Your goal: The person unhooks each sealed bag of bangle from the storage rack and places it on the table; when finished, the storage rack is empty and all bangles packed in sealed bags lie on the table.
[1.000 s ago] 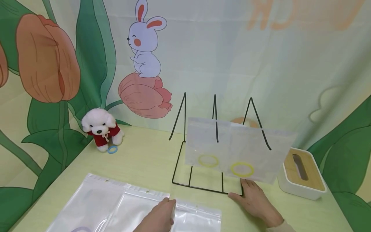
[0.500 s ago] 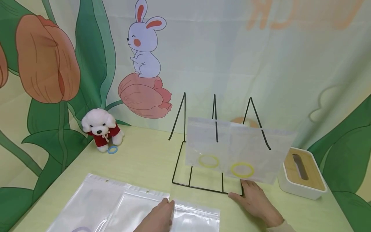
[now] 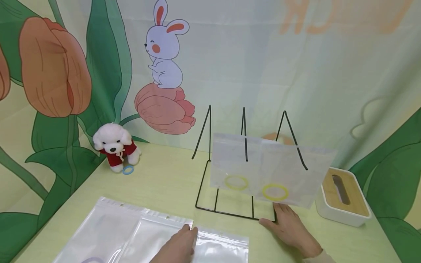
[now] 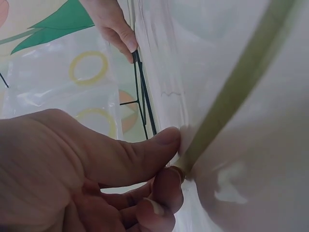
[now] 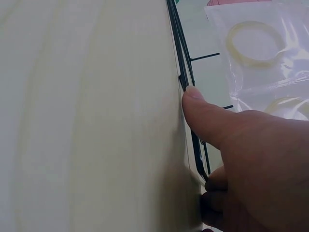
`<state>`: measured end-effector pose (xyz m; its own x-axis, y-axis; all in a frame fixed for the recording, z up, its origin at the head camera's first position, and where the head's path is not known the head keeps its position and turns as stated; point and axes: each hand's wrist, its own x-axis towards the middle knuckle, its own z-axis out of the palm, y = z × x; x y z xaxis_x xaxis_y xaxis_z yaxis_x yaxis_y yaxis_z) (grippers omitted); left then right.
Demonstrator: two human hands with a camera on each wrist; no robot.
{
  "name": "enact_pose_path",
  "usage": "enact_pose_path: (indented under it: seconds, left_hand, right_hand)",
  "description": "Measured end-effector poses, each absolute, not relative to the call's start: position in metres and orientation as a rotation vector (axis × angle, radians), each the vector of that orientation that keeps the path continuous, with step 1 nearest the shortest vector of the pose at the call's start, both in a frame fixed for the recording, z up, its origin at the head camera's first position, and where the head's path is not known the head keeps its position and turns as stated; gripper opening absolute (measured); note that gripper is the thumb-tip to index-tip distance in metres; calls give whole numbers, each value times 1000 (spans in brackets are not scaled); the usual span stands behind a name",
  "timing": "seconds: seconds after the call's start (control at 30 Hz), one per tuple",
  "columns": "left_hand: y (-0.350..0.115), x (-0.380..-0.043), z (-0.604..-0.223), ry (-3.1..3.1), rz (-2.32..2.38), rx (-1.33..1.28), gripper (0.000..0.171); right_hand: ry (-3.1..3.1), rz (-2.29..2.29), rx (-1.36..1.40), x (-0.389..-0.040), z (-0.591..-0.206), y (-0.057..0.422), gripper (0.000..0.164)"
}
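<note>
Flat on the table's front lie several clear zip bags (image 3: 112, 226). My left hand (image 3: 179, 245) is over them, thumb and forefinger pinching the edge of the right-hand zip bag (image 3: 222, 248). In the left wrist view a narrow table strip shows between two bags beside those fingertips. A black wire rack (image 3: 233, 213) with three upright prongs stands at the back right. My right hand (image 3: 291, 228) grips its front right base corner, the thumb (image 5: 195, 94) along the front bar. From the prongs hangs a clear bag (image 3: 286, 157) with two yellow rings (image 3: 275, 192) in it.
A white toy dog (image 3: 113, 142) in a red top stands at the back left, with a blue ring (image 3: 128, 170) by its feet. Right of the rack is a white tissue box (image 3: 343, 197) with a wooden lid. A purple ring (image 3: 93, 260) shows at the front left.
My left hand has shifted slightly left, and the right-hand zip bag has slid a little the same way. The right hand and the rack stay in place.
</note>
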<state>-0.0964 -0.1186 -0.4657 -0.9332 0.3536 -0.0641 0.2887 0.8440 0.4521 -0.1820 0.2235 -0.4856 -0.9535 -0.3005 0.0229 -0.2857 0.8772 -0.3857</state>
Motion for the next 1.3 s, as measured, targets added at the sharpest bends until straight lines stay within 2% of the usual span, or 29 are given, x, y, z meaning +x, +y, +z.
enact_pose_path:
  seconds: [0.6, 0.77, 1.0, 1.3]
  left_hand:
    - [-124, -100, -455, 2950, 716, 518, 16]
    - [-135, -116, -443, 3050, 731, 444, 43]
    - [-142, -150, -434, 3116, 727, 398, 53]
    - [-131, -199, -452, 2902, 837, 362, 90]
  right_hand:
    - [3027, -596, -493, -178, -486, 222, 86]
    - [3049, -602, -513, -178, -485, 222, 83]
    - [3079, -616, -529, -179, -485, 222, 81]
    - [3072, -654, -529, -181, -488, 222, 85]
